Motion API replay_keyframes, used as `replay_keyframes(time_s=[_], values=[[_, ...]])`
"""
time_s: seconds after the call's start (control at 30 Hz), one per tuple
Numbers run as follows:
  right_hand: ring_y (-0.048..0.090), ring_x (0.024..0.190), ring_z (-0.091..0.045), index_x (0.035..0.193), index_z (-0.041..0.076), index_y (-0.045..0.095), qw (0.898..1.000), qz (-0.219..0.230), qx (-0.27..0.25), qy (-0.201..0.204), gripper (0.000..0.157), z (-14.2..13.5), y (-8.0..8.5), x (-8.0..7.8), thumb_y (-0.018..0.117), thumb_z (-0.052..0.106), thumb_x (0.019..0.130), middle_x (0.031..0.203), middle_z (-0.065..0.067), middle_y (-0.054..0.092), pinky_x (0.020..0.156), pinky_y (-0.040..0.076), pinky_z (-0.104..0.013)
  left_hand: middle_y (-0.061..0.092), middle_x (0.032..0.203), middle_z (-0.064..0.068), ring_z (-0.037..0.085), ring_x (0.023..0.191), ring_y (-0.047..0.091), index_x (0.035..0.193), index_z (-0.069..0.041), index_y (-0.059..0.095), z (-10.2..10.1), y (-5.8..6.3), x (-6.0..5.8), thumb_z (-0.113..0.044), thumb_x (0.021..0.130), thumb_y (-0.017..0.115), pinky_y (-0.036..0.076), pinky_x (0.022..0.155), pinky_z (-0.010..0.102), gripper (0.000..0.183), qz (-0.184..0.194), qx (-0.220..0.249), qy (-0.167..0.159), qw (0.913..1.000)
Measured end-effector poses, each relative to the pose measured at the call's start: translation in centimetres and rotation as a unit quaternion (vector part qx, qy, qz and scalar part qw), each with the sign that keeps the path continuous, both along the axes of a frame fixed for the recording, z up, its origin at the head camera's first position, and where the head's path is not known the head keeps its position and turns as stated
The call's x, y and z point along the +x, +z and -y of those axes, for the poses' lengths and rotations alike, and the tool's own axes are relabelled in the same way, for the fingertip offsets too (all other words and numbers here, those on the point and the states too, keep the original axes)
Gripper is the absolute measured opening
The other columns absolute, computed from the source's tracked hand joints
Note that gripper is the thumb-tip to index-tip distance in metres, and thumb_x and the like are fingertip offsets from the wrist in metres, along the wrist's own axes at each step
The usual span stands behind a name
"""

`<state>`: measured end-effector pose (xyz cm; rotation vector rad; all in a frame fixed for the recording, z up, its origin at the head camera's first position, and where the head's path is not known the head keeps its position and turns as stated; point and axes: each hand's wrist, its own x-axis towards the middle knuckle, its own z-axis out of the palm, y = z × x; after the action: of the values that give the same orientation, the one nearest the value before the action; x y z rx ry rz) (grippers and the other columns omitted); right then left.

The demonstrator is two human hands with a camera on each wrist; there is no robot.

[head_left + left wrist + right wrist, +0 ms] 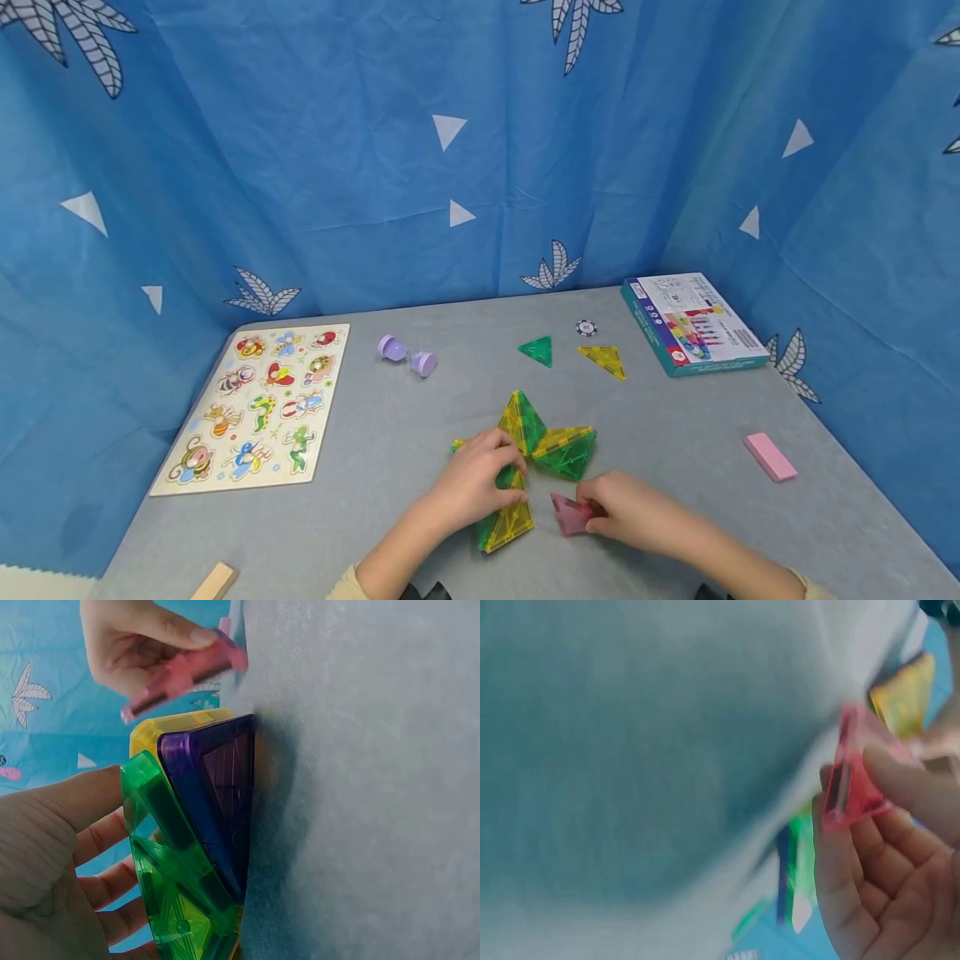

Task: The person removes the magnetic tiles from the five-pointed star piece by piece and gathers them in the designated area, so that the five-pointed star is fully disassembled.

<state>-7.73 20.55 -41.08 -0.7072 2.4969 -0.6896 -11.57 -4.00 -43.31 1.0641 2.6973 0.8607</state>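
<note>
Head view shows yellow tile (513, 522); left wrist view adds purple tile (217, 791).

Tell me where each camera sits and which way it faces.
Head: worn on the head, facing forward and down at the table and blue curtain; left hand, right hand and forearms show.
Left wrist: worn there, facing the tile structure across the table; left hand near, right hand beyond.
Right wrist: worn there, facing the pink tile over the table; right hand near, left hand blurred behind.
Shared: both wrist views show the pink tile.
</note>
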Motion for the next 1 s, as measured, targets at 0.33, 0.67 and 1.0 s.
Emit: replay_keyframes(time_s=[0.33,0.67,1.0], values=[[0.052,0.068,-0.007,0.09,0.015,0.064,0.995,-0.013,-0.101,-0.005,0.004,-3.0,5.9,-3.7,0.067,0.016,0.086,0.075,0.009,0.057,0.059,0.047,-0.023,0.048,0.103,-0.012,0.006,0.091,0.047,0.095,-0.024,0.065,0.1,0.0,-0.1,-0.034,0.077,0.077,0.043,0.076,0.028,0.024,0.005,-0.002,-0.002,1.0],[0.058,0.083,-0.017,0.103,0.008,0.069,0.986,-0.032,-0.136,-0.089,0.019,1.0,6.4,-16.1,0.066,0.019,0.088,0.093,-0.001,0.068,0.075,0.051,-0.032,0.048,0.101,-0.012,0.006,0.088,0.048,0.095,-0.024,0.065,0.1,0.0,0.0,-0.035,0.077,0.077,0.043,0.075,0.026,0.024,-0.002,-0.008,-0.003,1.0],[0.056,0.079,-0.017,0.105,0.003,0.067,0.994,0.024,-0.064,-0.086,0.018,7.4,3.0,-24.4,0.061,0.01,0.09,0.095,-0.008,0.065,0.077,0.051,-0.035,0.048,0.1,-0.013,0.005,0.089,0.047,0.095,-0.025,0.065,-0.1,-0.1,0.0,-0.035,0.077,0.076,0.043,0.077,0.026,0.024,-0.008,-0.014,-0.007,0.9998]])
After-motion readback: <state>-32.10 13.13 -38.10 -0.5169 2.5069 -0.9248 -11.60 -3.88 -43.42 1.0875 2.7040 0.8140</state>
